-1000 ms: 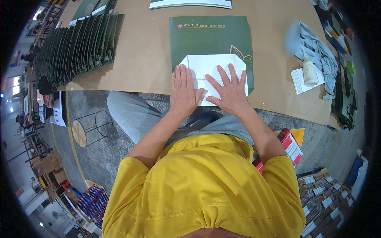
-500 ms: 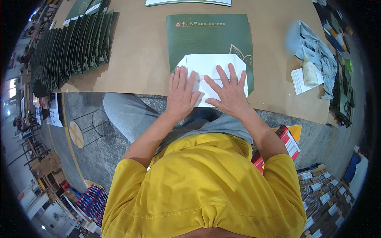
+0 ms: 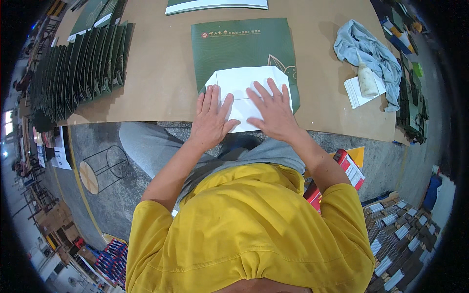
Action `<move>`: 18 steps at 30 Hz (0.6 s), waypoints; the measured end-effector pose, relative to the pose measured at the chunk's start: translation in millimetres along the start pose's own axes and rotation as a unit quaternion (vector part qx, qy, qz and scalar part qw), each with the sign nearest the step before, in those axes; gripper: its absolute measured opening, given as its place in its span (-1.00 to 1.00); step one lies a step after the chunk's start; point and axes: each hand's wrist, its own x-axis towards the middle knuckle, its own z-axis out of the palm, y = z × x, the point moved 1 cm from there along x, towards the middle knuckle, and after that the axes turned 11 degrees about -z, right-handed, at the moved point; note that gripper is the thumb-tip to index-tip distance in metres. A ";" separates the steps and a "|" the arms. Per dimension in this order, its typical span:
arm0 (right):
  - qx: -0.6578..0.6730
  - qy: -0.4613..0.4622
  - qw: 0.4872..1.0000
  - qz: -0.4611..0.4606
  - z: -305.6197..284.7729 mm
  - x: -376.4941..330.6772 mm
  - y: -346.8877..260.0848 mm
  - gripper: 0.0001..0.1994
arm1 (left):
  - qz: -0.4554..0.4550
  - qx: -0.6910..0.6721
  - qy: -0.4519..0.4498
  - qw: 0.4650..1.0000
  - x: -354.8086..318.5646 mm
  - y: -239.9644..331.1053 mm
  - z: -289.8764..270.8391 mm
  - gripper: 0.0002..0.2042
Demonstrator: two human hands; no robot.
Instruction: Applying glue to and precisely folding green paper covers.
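Fanned wider now, the fingers of the left hand spread at the left edge of the white panel, the index finger apart from its neighbours where a second ago they lay close together; the right hand keeps about the same place on the panel, and the whole scene sits a little further left in view. Both hands lie palm down on the panel, and the grip of each is released, with the fingers laid out straight and nothing clenched in them. Under them, the green paper bag lies flat at the near side of the desk, in front of the person, its lower end reaching the desk's edge. It is dark green, with a small red emblem and a line of gold lettering near its far edge, and a gold line drawing of petals towards the right. Its white panel covers the near part, with slanted far corners and a crease running across between the hands. To the left stands a row of folded green bags, packed closely and fanned like an accordion. To the right, well apart from the bag, a pale plastic bottle lies on white cards, touching a crumpled light-blue cloth.
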 end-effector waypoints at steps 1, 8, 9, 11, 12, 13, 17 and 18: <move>0.101 0.084 0.990 0.047 -1.5 -2.9 10.7 -0.43 | 0.001 0.002 0.011 1.000 1.2 -0.6 -2.2 -0.51; 0.062 0.089 0.989 0.105 -34.2 -3.7 81.4 -0.60 | -0.059 -0.150 0.015 0.987 43.2 -43.4 -32.1 -0.61; 0.056 0.089 0.990 0.095 -37.8 1.4 85.9 -0.61 | -0.059 -0.149 0.019 0.987 46.8 -44.9 -30.1 -0.61; 0.100 0.025 0.988 0.117 -44.6 14.3 100.1 -0.62 | -0.083 -0.082 0.015 0.993 53.9 -48.5 -25.8 -0.66; 0.143 -0.041 0.979 0.142 -47.8 18.4 105.8 -0.62 | -0.082 -0.083 0.015 0.993 60.3 -47.7 -29.1 -0.66; 0.142 -0.042 0.979 0.143 -52.5 22.4 108.1 -0.62 | -0.108 -0.075 -0.048 0.990 67.7 -48.1 -31.9 -0.68; 0.145 -0.125 0.974 0.118 -57.3 36.7 115.1 -0.72 | -0.168 -0.113 -0.217 0.955 89.0 -51.7 -37.5 -0.72; 0.154 -0.146 0.971 0.107 -56.3 38.0 116.4 -0.73 | -0.168 -0.114 -0.217 0.955 92.3 -54.2 -34.9 -0.72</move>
